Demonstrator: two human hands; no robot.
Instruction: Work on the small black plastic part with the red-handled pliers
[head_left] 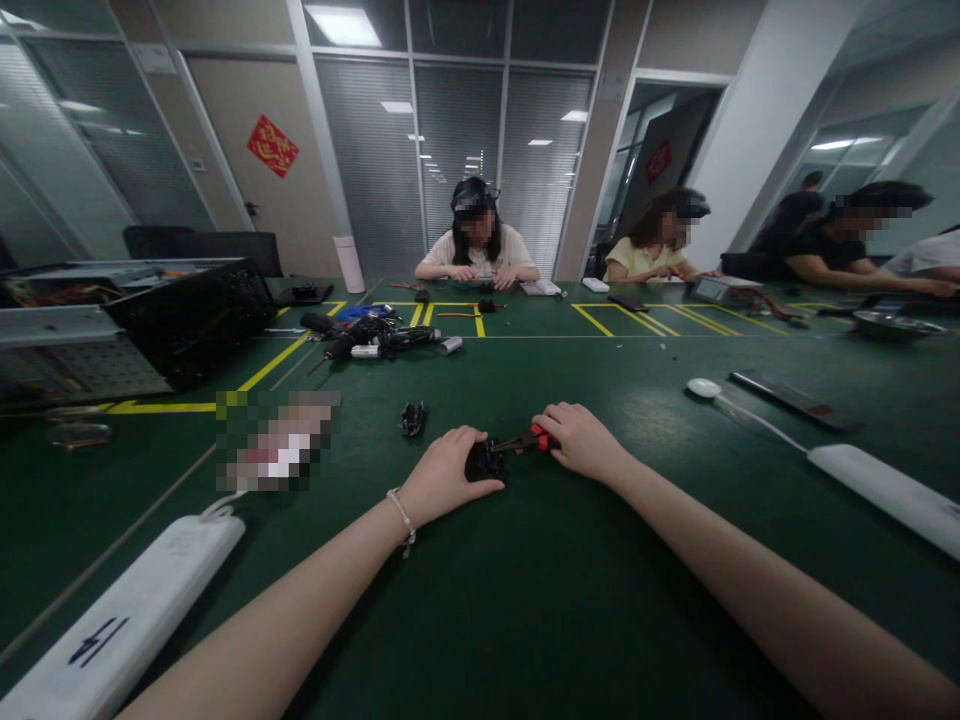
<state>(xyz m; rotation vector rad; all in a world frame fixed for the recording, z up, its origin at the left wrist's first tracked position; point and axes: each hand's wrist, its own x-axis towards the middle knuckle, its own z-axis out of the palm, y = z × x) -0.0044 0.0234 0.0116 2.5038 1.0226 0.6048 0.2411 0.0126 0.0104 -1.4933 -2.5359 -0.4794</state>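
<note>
the left hand (442, 470) grips a small black part (476, 466) between thumb and fingers, low over the green table (570, 620), near the middle of the view. the right hand (583, 437) is curled around the red handles of a pair of pliers (537, 438), whose tips meet the part's right side; whether they pinch it, i cannot tell. a pale bracelet (405, 520) circles the left wrist. just beyond the left hand lies another black piece (412, 419). farther off sits a dark heap of cables (360, 338), with a small white cylinder (451, 346) beside it. long white devices lie at lower left (150, 600) and at right (892, 492). a black computer case (206, 325) stands at far left; across the table, a person in a light top (514, 250) bends over their hands.
</note>
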